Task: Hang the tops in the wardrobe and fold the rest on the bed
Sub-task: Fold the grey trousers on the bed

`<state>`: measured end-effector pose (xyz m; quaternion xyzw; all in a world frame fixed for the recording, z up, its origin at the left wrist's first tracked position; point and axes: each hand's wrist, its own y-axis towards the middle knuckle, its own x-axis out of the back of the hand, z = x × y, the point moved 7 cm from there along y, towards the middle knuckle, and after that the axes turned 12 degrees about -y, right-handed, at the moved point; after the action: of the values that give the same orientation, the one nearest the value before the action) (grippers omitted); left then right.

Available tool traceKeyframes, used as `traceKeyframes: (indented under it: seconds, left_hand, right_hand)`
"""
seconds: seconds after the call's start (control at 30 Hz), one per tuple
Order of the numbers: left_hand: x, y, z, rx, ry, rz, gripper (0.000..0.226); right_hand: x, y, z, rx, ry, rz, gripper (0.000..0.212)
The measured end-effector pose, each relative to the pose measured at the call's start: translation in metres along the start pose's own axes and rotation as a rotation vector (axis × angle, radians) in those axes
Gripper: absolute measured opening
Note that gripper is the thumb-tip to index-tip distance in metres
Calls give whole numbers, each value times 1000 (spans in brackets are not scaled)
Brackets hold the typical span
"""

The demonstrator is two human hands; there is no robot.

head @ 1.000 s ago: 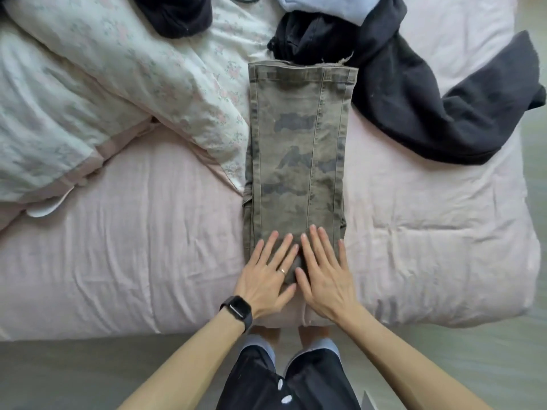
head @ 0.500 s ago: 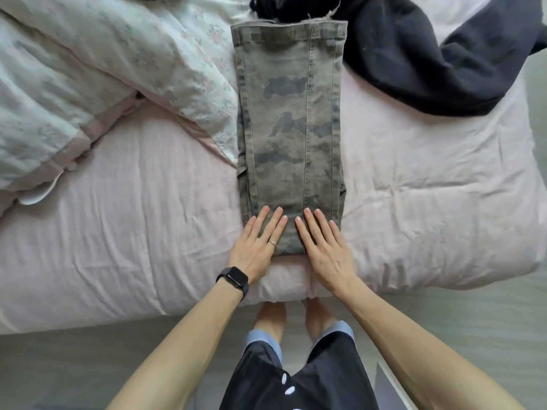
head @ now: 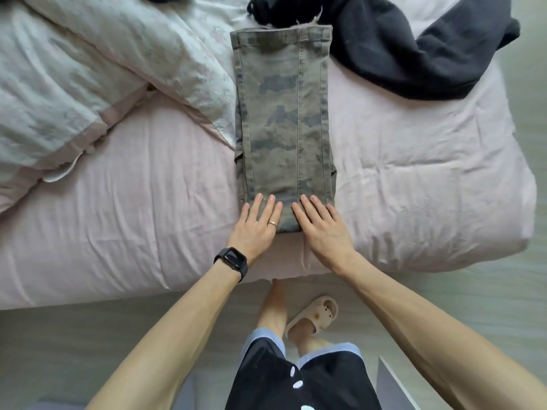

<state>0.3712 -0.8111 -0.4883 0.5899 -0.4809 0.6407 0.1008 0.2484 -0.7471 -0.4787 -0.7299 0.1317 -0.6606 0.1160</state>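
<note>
The folded trousers (head: 284, 122) lie lengthwise on the bed (head: 133, 232), running straight away from the fingertips. The left hand (head: 254, 229) and right hand (head: 325, 232) rest flat on the trousers' near end (side by side, just apart). Beyond the left fingers (head: 268, 208) and to their left, a bunched quilt (head: 103, 69) meets the trousers' left edge. Far beyond the right fingers (head: 316, 208), a crumpled garment (head: 414, 54) touches the trousers' far end. Behind the wrists, a slipper (head: 313, 316) stands on the floor.

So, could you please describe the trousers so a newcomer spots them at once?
On the pink bed, look between the floral duvet and the dark garment. The trousers lie there, a long folded strip, near end under the left hand and right hand. They alone are olive camouflage.
</note>
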Motion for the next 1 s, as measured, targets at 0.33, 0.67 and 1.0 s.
traceKeyframes:
  seconds: [0.33, 0.67, 1.0]
  left_hand:
    - [12, -130, -67, -41, -265, 479, 68]
    - [93, -82, -30, 41, -719, 418, 14]
    - [117, 57, 101, 405, -1105, -270, 29]
  right_hand:
    - [46, -124, 21, 262, 254, 540, 70]
    - [103, -62, -23, 208, 487, 736, 36]
    - [86, 93, -114, -443, 814, -75, 35]
